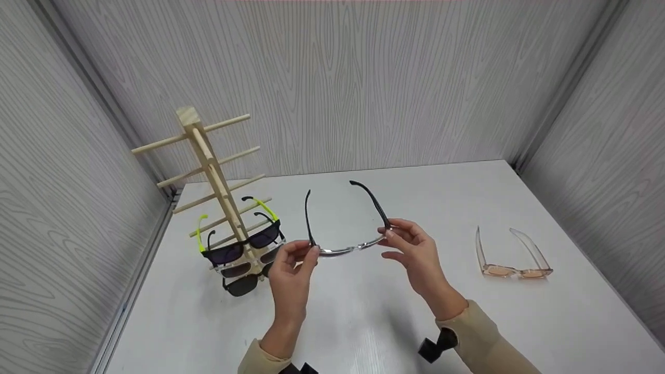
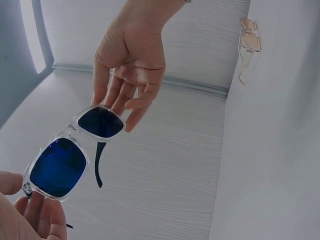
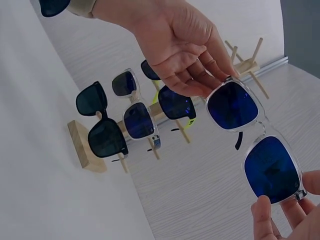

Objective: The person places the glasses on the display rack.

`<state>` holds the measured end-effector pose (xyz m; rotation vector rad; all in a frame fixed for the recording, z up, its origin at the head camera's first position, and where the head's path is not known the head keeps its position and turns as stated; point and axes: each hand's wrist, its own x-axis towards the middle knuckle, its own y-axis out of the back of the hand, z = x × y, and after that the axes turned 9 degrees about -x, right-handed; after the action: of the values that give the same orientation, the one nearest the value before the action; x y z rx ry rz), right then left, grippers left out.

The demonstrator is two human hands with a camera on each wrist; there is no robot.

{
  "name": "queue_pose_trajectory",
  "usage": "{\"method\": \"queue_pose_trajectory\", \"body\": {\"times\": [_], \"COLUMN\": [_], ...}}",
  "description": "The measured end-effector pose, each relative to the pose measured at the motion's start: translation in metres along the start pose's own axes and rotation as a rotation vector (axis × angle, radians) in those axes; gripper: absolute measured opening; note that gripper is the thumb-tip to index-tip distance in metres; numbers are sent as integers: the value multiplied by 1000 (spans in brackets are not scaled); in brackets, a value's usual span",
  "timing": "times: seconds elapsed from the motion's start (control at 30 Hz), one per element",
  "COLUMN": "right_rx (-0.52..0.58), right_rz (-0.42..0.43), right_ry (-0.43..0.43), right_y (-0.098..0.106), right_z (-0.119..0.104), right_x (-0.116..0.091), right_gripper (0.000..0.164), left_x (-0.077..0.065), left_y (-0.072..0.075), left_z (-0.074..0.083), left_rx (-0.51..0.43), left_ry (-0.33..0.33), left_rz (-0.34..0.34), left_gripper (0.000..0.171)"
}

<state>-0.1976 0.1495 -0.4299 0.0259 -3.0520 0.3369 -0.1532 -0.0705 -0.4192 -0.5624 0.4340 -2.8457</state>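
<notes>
Between both hands is a pair of sunglasses [image 1: 337, 253] with a clear frame, dark blue lenses and black temples, held above the table. The left hand [image 1: 294, 275] pinches one end of the frame by the hinge. At the other hinge, the right hand [image 1: 415, 254] pinches between thumb and fingers. Both temples stand unfolded, pointing away from the person. In the left wrist view the blue lenses [image 2: 58, 167] face the camera. Left of the hands, a wooden display rack [image 1: 215, 179] carries three pairs, the top one being black sunglasses [image 1: 227, 254] with neon yellow temples.
Clear-framed sunglasses [image 3: 138, 120] and dark sunglasses [image 3: 107, 136] sit on the rack's lower pegs. Glasses with pinkish lenses [image 1: 500, 271] lie unfolded on the right of the white table [image 1: 519, 322]. Wood-grain panels [image 1: 332, 88] enclose the table at the back and sides.
</notes>
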Motion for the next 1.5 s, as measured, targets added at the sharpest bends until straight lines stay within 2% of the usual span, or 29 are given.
{"method": "queue_pose_trajectory", "body": {"times": [0.17,0.4,1.0,1.3,1.5], "right_rx": [22,36,31,40,34], "right_rz": [-23,-58,-113,-149,-174], "right_ry": [2,17,48,49,53], "right_y": [-4,-13,-44,-59,-69], "right_z": [-6,-12,-16,-18,-21], "right_x": [0,1,9,11,11], "right_gripper": [35,36,32,31,31], "left_x": [2,0,4,2,0], "left_y": [6,11,32,41,48], "left_z": [-7,4,23,32,38], "left_rx": [-30,-60,-26,-15,13], "left_ry": [-29,-87,-131,-172,-177], "left_rz": [-11,-25,6,52,93], "left_gripper": [24,26,28,28,29]}}
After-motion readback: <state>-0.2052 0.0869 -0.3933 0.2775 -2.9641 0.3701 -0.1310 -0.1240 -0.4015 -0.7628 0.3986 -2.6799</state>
